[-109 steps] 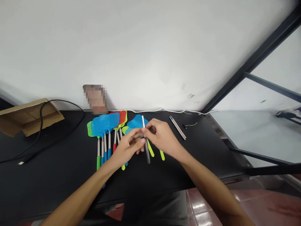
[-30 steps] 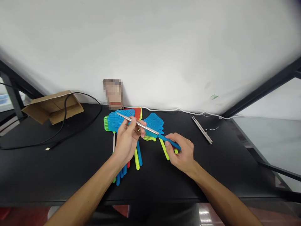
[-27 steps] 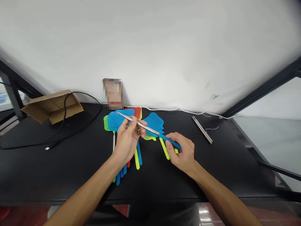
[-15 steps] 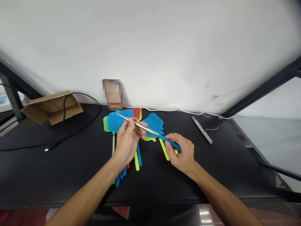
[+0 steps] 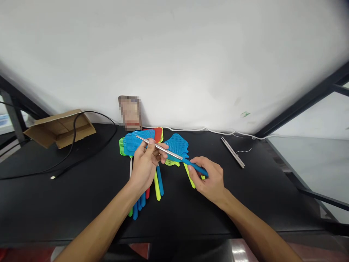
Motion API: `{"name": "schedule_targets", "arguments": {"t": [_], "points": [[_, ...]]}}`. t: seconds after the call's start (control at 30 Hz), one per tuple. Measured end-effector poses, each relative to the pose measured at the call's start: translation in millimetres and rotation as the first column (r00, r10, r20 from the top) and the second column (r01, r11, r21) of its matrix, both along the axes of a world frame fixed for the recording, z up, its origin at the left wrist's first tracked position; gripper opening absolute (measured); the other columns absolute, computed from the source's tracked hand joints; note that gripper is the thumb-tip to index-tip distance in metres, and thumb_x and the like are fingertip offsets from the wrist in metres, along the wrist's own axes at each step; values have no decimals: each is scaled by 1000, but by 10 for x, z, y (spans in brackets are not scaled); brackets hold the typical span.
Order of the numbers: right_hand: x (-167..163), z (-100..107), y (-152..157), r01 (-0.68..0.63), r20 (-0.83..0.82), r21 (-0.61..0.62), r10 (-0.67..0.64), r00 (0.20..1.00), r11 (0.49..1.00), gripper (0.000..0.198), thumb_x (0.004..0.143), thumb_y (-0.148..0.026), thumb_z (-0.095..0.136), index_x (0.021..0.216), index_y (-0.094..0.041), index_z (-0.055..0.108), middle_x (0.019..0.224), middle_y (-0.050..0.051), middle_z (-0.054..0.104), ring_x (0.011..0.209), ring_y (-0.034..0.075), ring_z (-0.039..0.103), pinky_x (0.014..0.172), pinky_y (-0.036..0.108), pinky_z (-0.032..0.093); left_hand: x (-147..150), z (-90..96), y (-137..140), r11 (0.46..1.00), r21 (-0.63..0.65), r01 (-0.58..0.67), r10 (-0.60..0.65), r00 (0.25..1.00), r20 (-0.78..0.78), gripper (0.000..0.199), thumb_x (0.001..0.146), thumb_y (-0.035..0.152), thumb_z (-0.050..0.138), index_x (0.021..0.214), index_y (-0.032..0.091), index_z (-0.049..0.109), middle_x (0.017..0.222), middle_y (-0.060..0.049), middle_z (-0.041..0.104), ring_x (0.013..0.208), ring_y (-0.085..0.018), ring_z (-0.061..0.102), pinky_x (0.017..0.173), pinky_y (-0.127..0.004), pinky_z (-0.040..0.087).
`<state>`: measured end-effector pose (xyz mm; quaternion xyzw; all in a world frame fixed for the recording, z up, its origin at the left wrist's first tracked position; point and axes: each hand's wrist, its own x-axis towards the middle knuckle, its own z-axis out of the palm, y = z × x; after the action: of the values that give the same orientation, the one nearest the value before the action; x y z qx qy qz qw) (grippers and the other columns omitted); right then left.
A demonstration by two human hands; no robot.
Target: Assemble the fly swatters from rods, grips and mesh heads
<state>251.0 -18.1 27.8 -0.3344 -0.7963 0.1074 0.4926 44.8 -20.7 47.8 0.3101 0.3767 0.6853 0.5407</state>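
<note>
My right hand [image 5: 209, 179] is closed around the blue handle [image 5: 195, 166] of a metal rod [image 5: 173, 153], which slants up to the left. Further along the rod, my left hand [image 5: 144, 165] pinches the bare metal between thumb and fingers. No swatter head shows on the rod's pointed far end. Under and behind my left hand lies a pile of fly swatters with mesh heads, a blue head [image 5: 143, 137] on top and a red head [image 5: 158, 134] behind. Another blue swatter head [image 5: 177, 143] lies beyond the rod, over a yellow-green one [image 5: 172, 163].
An open cardboard box [image 5: 73, 131] lies at the back left, with a black cable [image 5: 105, 143] looping past it. Thin metal rods [image 5: 233, 153] rest on the black table [image 5: 261, 196] at the right. A blurred-out object [image 5: 131, 112] leans on the wall.
The view has tilted slightly, so the table's things sit a little lower in the picture. Both hands keep their grip on the rod and its handle, hardly moved.
</note>
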Motion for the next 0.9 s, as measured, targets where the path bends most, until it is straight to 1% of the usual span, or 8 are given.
{"name": "schedule_targets", "arguments": {"t": [0.1,0.17,0.3,0.4,0.5,0.6,0.77,0.9], "points": [[1,3,1,-2,8,11,2,1000,1000,12,91,-15,65,100,-21,62,68,-4,54,52,11,49,56,27,43,-9,-11,7,1000,11,21,-21,1000,-1,27,96,41,68,90,18,56,96,-9,76,63,-13,63,55,-25,48],[2,6,-1,3,14,21,-3,1000,1000,11,91,-15,65,100,-21,62,67,-4,53,53,11,49,56,27,44,-11,-7,8,1000,19,23,-23,1000,-7,26,95,40,69,90,18,56,94,-8,75,63,-13,63,55,-25,48],[3,-8,-2,0,22,19,0,1000,1000,11,91,-16,65,100,-22,62,69,-3,57,53,11,50,56,28,45,27,14,-18,1000,11,25,-24,998,-56,28,95,42,69,90,18,56,96,-9,76,63,-13,62,54,-25,47],[2,-41,0,-19,42,28,18,999,999,14,91,-15,65,103,-22,62,73,-2,61,54,11,52,57,28,46,98,4,-55,996,12,85,-83,992,-90,28,96,44,68,92,18,55,96,-9,76,62,-13,64,55,-27,49],[2,-71,1,-22,59,26,20,998,999,14,91,-14,65,103,-22,62,74,-2,62,56,12,53,58,28,46,168,-28,-84,991,3,134,-133,988,-78,30,95,46,68,93,20,53,92,-8,75,63,-15,66,55,-28,50],[3,-83,1,-18,60,15,17,998,1000,14,91,-14,65,103,-22,62,74,-1,62,56,12,53,57,28,46,199,-49,-94,989,-16,148,-148,987,-59,31,94,46,68,93,20,52,90,-8,75,65,-16,67,54,-27,50],[-3,-85,3,-18,55,9,17,998,1000,15,90,-13,66,103,-21,62,75,-1,62,57,12,55,58,28,46,202,-46,-98,990,-18,140,-141,989,-49,30,96,45,66,93,19,52,98,-10,75,66,-16,66,55,-28,51],[-12,-88,9,-12,43,5,12,999,1000,15,91,-14,66,104,-22,63,76,-1,64,57,12,55,58,28,48,219,-56,-111,989,-7,145,-146,987,-64,28,97,43,66,93,18,54,101,-11,74,70,-16,67,55,-27,50]]}}
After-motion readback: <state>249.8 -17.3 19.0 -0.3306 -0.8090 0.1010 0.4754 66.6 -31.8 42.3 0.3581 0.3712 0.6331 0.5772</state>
